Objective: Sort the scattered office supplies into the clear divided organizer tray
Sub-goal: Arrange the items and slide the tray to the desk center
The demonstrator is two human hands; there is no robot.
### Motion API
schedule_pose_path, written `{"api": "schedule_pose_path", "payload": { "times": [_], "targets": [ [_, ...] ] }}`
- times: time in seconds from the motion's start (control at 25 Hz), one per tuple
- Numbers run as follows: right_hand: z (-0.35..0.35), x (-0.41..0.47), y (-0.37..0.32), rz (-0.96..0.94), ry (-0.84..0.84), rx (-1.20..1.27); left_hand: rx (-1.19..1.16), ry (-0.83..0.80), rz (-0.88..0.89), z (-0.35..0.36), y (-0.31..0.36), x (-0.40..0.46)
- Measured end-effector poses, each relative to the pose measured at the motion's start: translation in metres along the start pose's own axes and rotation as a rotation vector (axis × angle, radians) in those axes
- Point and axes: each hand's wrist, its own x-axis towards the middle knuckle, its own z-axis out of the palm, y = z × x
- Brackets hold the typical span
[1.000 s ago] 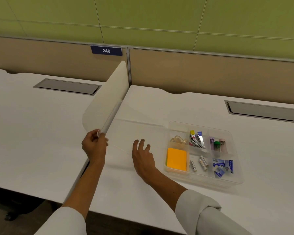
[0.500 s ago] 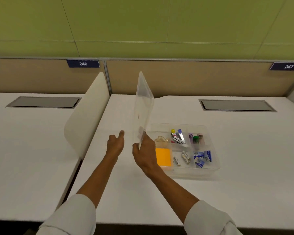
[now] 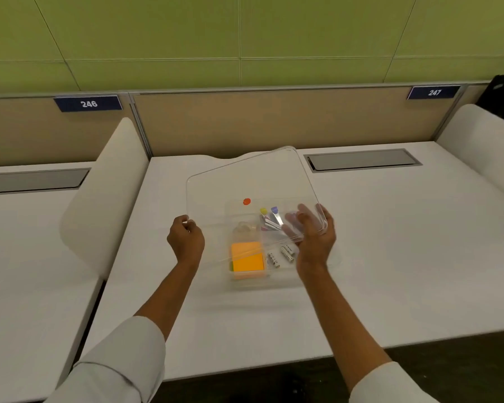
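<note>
A clear lid (image 3: 245,175) with a small red dot hangs tilted over the clear divided organizer tray (image 3: 262,282) on the white desk. My left hand (image 3: 185,239) grips the lid's near left corner. My right hand (image 3: 313,237) holds its near right edge, fingers curled under it. Through the lid I see an orange sticky-note pad (image 3: 247,259), small batteries (image 3: 280,255), flag-topped clips (image 3: 269,218) and a tape roll (image 3: 243,228) in separate compartments. The tray's right compartments are hidden by my right hand.
White curved dividers stand at the desk's left (image 3: 105,193) and right (image 3: 483,146). A grey cable hatch (image 3: 364,159) lies at the back right. Tan partition panels with labels 246 and 247 run along the back.
The lid has swung from standing upright on its edge beside the tray to lying tilted over the tray. Both hands moved right with it, and my left hand now grips its corner.
</note>
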Motion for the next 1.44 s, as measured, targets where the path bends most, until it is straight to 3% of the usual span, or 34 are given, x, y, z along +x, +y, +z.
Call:
{"api": "schedule_pose_path", "payload": {
  "times": [0.16, 0.32, 0.52, 0.68, 1.04, 1.24, 1.44],
  "targets": [
    [-0.051, 0.048, -0.019, 0.003, 0.062, -0.521, 0.038, -0.068, 0.042, 0.019, -0.001, -0.012],
    [-0.083, 0.073, -0.017, -0.138, 0.055, -1.066, 0.130, -0.160, 0.062, 0.041, -0.009, -0.024],
    [-0.117, 0.086, -0.003, -0.102, -0.014, -1.123, 0.189, -0.245, 0.035, 0.059, -0.029, -0.029],
    [-0.132, 0.094, 0.012, -0.049, -0.070, -1.240, 0.211, -0.214, 0.028, 0.067, -0.036, -0.031],
    [-0.131, 0.105, 0.023, -0.133, -0.118, -1.430, 0.324, -0.208, 0.007, 0.074, -0.037, -0.019],
    [-0.104, 0.144, 0.020, -0.215, -0.318, -1.567, 0.520, -0.294, 0.270, 0.085, -0.029, 0.002],
    [-0.068, 0.202, 0.030, -0.235, -0.608, -1.772, 0.755, -0.557, 0.489, 0.114, -0.009, 0.032]
  ]
}}
